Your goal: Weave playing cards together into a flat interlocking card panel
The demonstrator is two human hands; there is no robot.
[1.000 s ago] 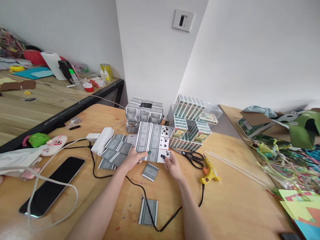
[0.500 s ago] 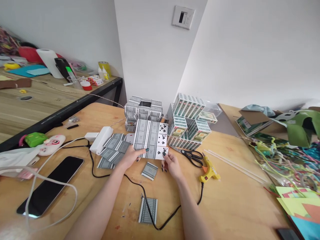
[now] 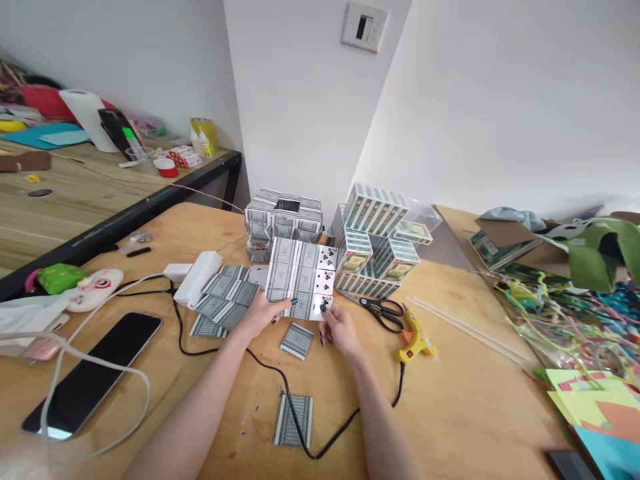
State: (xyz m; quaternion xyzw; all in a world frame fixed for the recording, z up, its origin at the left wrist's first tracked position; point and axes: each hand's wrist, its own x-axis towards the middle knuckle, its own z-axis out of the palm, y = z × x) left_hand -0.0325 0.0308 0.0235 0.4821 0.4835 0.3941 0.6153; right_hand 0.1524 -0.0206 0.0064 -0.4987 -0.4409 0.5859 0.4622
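Patterned grey card backs faced up on the joined card panel (image 3: 300, 279), raised just above the wooden table (image 3: 465, 400). The left hand (image 3: 261, 316) pinched its lower edge; the right hand (image 3: 338, 329) apparently gripped the club-faced corner. Even support from both hands would keep the panel flat.
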